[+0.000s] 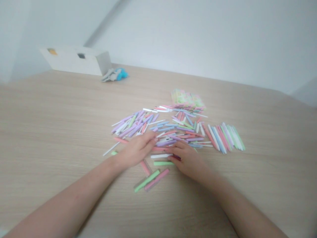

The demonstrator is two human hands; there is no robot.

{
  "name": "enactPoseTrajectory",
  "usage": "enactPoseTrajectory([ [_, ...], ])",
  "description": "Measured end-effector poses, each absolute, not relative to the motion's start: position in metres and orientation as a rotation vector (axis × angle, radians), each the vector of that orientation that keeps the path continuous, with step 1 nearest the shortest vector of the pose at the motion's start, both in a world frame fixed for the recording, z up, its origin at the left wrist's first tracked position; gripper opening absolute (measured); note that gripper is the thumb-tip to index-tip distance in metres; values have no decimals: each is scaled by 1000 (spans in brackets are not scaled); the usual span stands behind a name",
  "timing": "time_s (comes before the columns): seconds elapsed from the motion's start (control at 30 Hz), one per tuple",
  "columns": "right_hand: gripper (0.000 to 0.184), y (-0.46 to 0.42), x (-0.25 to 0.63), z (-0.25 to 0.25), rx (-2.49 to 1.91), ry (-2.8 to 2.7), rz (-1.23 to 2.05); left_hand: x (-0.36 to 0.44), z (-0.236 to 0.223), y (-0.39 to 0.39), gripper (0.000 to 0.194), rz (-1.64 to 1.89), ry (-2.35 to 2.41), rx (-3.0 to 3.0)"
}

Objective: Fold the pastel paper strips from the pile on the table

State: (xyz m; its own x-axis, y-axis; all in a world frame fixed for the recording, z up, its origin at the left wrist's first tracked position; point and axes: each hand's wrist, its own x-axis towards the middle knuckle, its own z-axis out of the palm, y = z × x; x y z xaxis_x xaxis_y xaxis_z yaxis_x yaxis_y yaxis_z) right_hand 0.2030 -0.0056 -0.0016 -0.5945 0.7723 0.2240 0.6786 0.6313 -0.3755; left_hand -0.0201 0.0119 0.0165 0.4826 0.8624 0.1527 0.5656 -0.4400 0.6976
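Pastel sticks in purple, white, blue, green and coral lie in one loose heap (133, 124) on the wooden table (272, 181), too overlapped to count. The person's two hands reach its near side: the left hand (137, 148) has its fingers close together at the edge of the heap, while the right hand (190, 160) curls its fingers downward; blur hides whether either pinches a stick. Beside the right fingertips lie one white stick (159, 156) and one light-green stick (163, 163). Nearer the person are three more: a short coral stick (145, 167), a green stick (147, 180) and a pink stick (157, 179), the last two side by side. To the right stands out one slanted row (226, 138), roughly nine sticks. Behind the heap sits one pile of printed packs (187, 99); farther back are one white box (74, 61) with two small patches and one grey-and-blue bundle (116, 74).
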Motion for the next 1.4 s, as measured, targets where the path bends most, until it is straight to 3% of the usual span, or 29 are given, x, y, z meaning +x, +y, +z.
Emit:
enactPoseTrajectory([
  [0.83,14,-2,214,12,-1262,-2416,411,-21,15,14,27,706,1209,2156],
  [1.03,24,19,240,4,-1408,-2080,248,-20,15,14,28,676,1265,2180],
  [1.2,34,17,227,3,-1174,-2272,343,-20,13,15,29,689,1273,2160],
  [1.4,31,10,211,3,-1146,-2460,327,-21,8,17,29,711,1347,2105],
])
